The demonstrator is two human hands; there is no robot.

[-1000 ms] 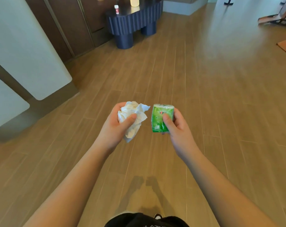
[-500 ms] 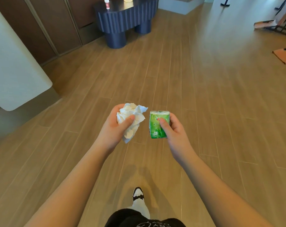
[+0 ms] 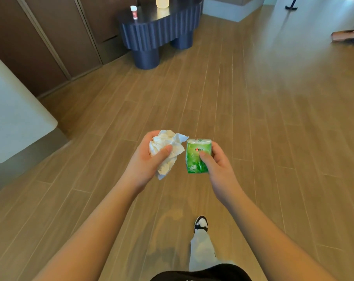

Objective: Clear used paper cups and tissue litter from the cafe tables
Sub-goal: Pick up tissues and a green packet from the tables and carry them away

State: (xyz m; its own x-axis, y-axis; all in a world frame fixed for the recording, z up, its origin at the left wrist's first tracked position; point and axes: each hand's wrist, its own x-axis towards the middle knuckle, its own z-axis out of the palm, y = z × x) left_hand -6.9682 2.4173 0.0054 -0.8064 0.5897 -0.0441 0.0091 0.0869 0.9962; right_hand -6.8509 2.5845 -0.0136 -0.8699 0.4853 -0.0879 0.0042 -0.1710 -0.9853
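Closer now to the dark blue fluted table (image 3: 162, 27) than half a second ago, with more of its top in view; a shoe (image 3: 201, 224) and pale trouser leg (image 3: 201, 252) now forward on the right side where a shoe sat nearer centre before. Both hands held much as before, out front over the wooden plank floor (image 3: 253, 128).

Left hand (image 3: 145, 161) curled round a crumpled white tissue (image 3: 168, 151), thumb pressed across its front, a loose tail of paper hanging below the palm. Right hand (image 3: 214, 161) gripping a small green tissue pack (image 3: 197, 156), thumb laid on its printed face, fingers wrapped behind. Pack held upright, white top edge showing, red logo near the top. Tissue and pack just beside each other, a corner of the tissue reaching toward the pack's upper edge; cannot tell whether touching. Hands themselves apart, side by side at mid-frame, neither resting on anything.

On the blue table top: a small bottle with a white cap (image 3: 134, 12) near the left end, and a pale yellowish container (image 3: 162, 2) further back, cut off by the frame edge. Dark brown panelled wall (image 3: 50, 37) behind and to the left of the table. Pale rounded counter (image 3: 13, 122) at the left edge. Black garment hem (image 3: 200, 273) at the bottom.
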